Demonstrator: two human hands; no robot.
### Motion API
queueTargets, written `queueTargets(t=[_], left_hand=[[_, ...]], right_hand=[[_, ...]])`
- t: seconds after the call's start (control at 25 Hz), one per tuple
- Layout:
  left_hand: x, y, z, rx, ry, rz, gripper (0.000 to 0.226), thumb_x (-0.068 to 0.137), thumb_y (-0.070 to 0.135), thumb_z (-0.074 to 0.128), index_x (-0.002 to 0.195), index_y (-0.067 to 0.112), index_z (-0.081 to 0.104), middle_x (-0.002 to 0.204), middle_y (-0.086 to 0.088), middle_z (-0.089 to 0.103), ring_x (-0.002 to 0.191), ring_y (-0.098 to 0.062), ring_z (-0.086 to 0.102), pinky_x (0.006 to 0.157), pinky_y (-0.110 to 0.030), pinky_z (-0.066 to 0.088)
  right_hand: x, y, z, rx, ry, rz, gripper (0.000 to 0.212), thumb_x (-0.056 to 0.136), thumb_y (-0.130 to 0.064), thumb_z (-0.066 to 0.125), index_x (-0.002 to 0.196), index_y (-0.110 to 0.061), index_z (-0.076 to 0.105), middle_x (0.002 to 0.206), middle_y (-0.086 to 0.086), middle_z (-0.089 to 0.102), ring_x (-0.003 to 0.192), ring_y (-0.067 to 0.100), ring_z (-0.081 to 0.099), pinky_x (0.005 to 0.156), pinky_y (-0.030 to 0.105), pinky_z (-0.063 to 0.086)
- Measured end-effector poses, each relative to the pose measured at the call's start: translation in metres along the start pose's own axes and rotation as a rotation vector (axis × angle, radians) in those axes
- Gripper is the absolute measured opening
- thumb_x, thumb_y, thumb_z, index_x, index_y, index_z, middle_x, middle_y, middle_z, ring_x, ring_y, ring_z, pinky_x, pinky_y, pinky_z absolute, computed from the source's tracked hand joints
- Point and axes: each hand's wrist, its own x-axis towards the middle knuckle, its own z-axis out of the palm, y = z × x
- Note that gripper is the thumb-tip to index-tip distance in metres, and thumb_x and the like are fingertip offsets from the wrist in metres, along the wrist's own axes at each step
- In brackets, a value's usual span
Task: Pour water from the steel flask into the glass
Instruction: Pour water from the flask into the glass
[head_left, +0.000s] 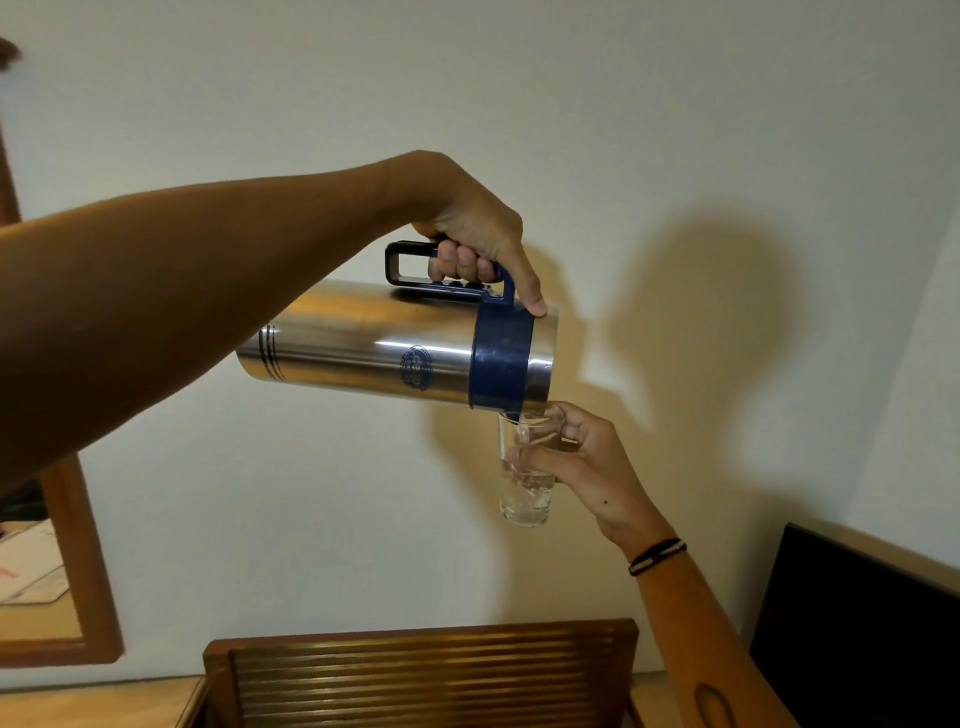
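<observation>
A steel flask (363, 351) with a blue collar and blue handle lies almost horizontal in the air, its mouth to the right. My left hand (478, 234) is shut on the handle, thumb pressed on the collar. Just under the mouth, my right hand (587, 457) grips a clear glass (525, 493) upright in front of the wall. Water streams from the flask into the glass, which holds bubbling water in its lower part. A black beaded band circles my right wrist.
A slatted wooden chair back (421, 670) stands below the glass. A wood-framed mirror (78, 571) hangs at the left, a dark screen (857, 623) sits at the lower right, and a pale wall (675, 130) is close behind.
</observation>
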Motion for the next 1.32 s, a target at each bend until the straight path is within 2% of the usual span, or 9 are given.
queueTargets(t=[0.08,0.16,0.32,0.52,0.68,0.92,1.04,1.2,1.32], left_hand=[[-0.002,0.002,-0.004,0.021,-0.140,0.060,0.054,0.076,0.063,0.089,0.052,0.025,0.059,0.049,0.004,0.052,0.042,-0.015,0.045,0.049,-0.026,0.044],[-0.005,0.004,-0.006,0.053,-0.194,0.078,0.066,0.076,0.064,0.087,0.041,0.026,0.046,0.040,0.006,0.035,0.035,-0.014,0.030,0.045,-0.023,0.036],[-0.008,0.004,-0.007,0.040,-0.239,0.079,0.066,0.065,0.068,0.088,0.040,0.025,0.045,0.040,0.006,0.034,0.034,-0.013,0.030,0.045,-0.024,0.037],[-0.002,0.001,-0.009,0.040,-0.241,0.083,0.067,0.078,0.064,0.085,0.039,0.025,0.047,0.040,0.006,0.034,0.033,-0.012,0.030,0.045,-0.023,0.036],[-0.002,0.002,-0.009,0.052,-0.246,0.089,0.067,0.081,0.063,0.084,0.040,0.026,0.046,0.040,0.006,0.034,0.033,-0.012,0.031,0.045,-0.022,0.037],[-0.002,-0.005,-0.006,-0.028,-0.245,0.065,0.065,0.087,0.059,0.083,0.042,0.025,0.051,0.043,0.006,0.034,0.036,-0.012,0.030,0.046,-0.022,0.035],[-0.003,-0.023,0.003,-0.154,-0.259,0.074,0.064,0.090,0.056,0.081,0.043,0.024,0.051,0.042,0.006,0.035,0.036,-0.013,0.031,0.046,-0.022,0.033],[-0.008,-0.060,0.022,-0.387,-0.208,0.108,0.063,0.093,0.053,0.079,0.043,0.024,0.053,0.041,0.006,0.038,0.037,-0.011,0.033,0.043,-0.022,0.034],[-0.017,-0.094,0.046,-0.595,-0.134,0.126,0.061,0.087,0.055,0.083,0.045,0.024,0.050,0.041,0.006,0.040,0.037,-0.010,0.034,0.044,-0.021,0.034]], right_hand=[[0.001,0.000,0.002,0.006,0.001,0.005,0.055,0.063,-0.038,0.098,0.114,-0.031,0.081,0.108,0.003,0.085,0.098,0.029,0.082,0.085,0.047,0.070],[0.001,-0.002,0.002,0.010,0.000,0.002,0.053,0.063,-0.039,0.099,0.112,-0.033,0.081,0.107,0.001,0.085,0.093,0.022,0.083,0.078,0.038,0.070],[-0.001,-0.005,0.004,0.007,-0.017,0.010,0.052,0.061,-0.039,0.099,0.110,-0.036,0.081,0.106,-0.006,0.085,0.090,0.009,0.082,0.072,0.024,0.065],[-0.001,-0.006,0.003,0.015,-0.007,0.009,0.055,0.059,-0.041,0.099,0.111,-0.037,0.081,0.109,-0.008,0.085,0.092,0.008,0.082,0.071,0.021,0.064],[-0.001,-0.007,0.003,0.029,0.003,0.014,0.056,0.058,-0.042,0.099,0.111,-0.039,0.082,0.112,-0.005,0.085,0.096,0.012,0.082,0.073,0.027,0.067],[-0.005,-0.007,0.001,0.010,-0.003,0.020,0.054,0.060,-0.039,0.097,0.111,-0.032,0.080,0.109,-0.007,0.086,0.094,0.010,0.082,0.074,0.025,0.065],[-0.005,-0.005,-0.002,0.007,0.001,0.022,0.056,0.059,-0.039,0.097,0.112,-0.028,0.080,0.108,-0.005,0.086,0.094,0.013,0.082,0.079,0.029,0.067],[-0.004,-0.003,-0.004,0.008,0.025,0.028,0.063,0.058,-0.038,0.098,0.116,-0.024,0.079,0.110,0.001,0.086,0.100,0.024,0.083,0.090,0.045,0.068],[0.000,-0.005,-0.005,0.008,0.033,0.022,0.064,0.056,-0.039,0.097,0.116,-0.025,0.080,0.109,0.002,0.086,0.099,0.024,0.083,0.090,0.046,0.068]])
